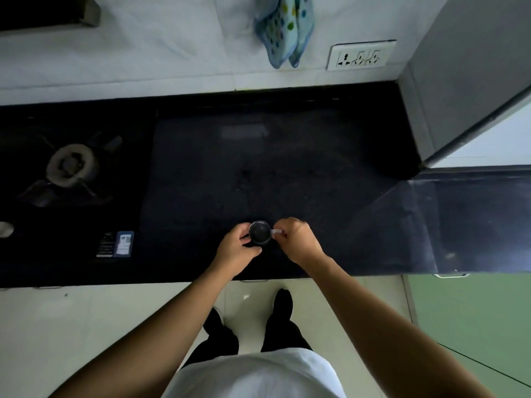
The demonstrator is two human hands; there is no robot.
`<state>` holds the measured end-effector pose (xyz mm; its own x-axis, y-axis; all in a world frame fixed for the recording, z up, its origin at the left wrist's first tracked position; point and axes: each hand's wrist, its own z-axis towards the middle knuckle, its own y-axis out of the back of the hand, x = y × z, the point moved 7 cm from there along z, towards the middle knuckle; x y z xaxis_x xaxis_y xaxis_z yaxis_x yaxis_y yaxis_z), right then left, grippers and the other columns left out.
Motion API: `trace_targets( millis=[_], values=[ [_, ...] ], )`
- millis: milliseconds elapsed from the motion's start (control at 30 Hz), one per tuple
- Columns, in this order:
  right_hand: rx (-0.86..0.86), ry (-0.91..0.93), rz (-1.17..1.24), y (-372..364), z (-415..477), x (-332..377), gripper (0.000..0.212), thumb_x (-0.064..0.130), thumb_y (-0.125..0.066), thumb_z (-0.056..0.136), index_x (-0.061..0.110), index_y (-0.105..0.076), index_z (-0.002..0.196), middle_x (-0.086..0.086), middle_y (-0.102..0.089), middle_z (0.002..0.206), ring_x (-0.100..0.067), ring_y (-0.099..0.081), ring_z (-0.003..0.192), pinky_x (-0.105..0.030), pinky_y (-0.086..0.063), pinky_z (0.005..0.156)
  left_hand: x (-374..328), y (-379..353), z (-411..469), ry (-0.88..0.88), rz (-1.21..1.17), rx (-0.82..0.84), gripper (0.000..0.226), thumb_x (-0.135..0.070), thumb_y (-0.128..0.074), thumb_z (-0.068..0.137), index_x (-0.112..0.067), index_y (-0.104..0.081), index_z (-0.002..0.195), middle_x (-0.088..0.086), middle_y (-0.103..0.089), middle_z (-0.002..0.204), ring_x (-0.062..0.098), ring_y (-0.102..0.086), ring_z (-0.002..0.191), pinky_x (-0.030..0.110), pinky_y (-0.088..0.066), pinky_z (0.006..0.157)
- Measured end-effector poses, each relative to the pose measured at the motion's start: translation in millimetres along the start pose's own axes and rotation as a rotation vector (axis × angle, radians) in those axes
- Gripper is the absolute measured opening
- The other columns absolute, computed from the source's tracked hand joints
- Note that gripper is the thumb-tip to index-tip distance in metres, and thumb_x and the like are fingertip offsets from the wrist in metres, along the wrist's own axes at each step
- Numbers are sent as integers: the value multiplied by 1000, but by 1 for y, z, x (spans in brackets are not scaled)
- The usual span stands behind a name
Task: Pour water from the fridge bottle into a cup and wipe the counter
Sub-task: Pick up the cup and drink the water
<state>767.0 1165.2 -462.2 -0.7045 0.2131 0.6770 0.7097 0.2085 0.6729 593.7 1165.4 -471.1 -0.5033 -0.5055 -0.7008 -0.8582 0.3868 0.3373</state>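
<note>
A small cup (260, 231) stands upright on the black counter (287, 168), close to the counter's front edge. All positions below are given relative to this cup.

Left hand (235, 248): placed against the cup's left side, fingers curled around the wall and touching it, thumb toward the near side. Whether the grip is firm cannot be told.

Right hand (296, 239): at the cup's right side, fingertips pressed together in a pinch on the pale handle (276, 231) that projects to the right.

The cup's interior reads dark; whether it holds anything cannot be told.

Left of the cup, well apart, a gas burner (71, 165) sits in a dark cooktop; a label sticker (116, 244) lies on the cooktop surface between burner and cup, nearer the front edge.

Beyond the cup, on the tiled wall (143, 47), a blue spotted cloth (284, 27) hangs. To the right of it on the same wall is a white socket plate (360, 56).

Right of the cup and farther back, a grey fridge (465, 76) stands at the counter's end.

Below the cup, past the counter edge, dark trousers and shoes on a pale floor (86, 326).
</note>
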Motion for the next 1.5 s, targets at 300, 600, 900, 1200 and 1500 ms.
trace_targets(
  millis=[300, 600, 900, 1200, 1500],
  values=[
    [4, -24, 60, 3, -8, 12, 7, 15, -70, 91, 11, -75, 88, 5, -67, 80, -6, -59, 68, -6, -42, 62, -4, 7, -2, -61, -21, -44, 61, -2, -80, 72, -33, -61, 121, -12, -67, 122, 8, -62, 117, 42, -50, 104],
    [16, -15, 167, 19, -6, 54, 9, 16, -73, 89, 16, -76, 81, 2, -72, 76, -19, -67, 70, -24, -52, 62, -25, 40, -21, -135, -123, -126, 56, -7, -82, 75, -30, -61, 121, -14, -66, 121, 7, -61, 117, 38, -53, 100],
    [59, 47, 200, 27, 0, 111, 9, 18, -74, 89, 20, -74, 80, 10, -69, 74, -3, -62, 64, -10, -45, 56, -45, 88, -59, -256, -269, -246, 51, -7, -83, 77, -23, -63, 121, -10, -69, 118, 3, -65, 111, 15, -54, 85],
    [133, 191, 180, 2, -3, 197, 6, 19, -74, 88, 20, -75, 82, 13, -69, 73, -1, -65, 68, -9, -47, 60, -31, 161, -105, -326, -390, -379, 50, -4, -83, 76, -21, -65, 119, -7, -70, 118, 6, -66, 111, 24, -55, 93],
    [214, 274, 161, -79, -22, 309, 4, 21, -75, 87, 19, -76, 83, 8, -72, 77, -4, -66, 70, -17, -51, 64, 35, 269, -158, -332, -451, -529, 47, -9, -84, 76, -24, -66, 116, -10, -72, 110, 3, -68, 103, 19, -55, 85]
  ],
)
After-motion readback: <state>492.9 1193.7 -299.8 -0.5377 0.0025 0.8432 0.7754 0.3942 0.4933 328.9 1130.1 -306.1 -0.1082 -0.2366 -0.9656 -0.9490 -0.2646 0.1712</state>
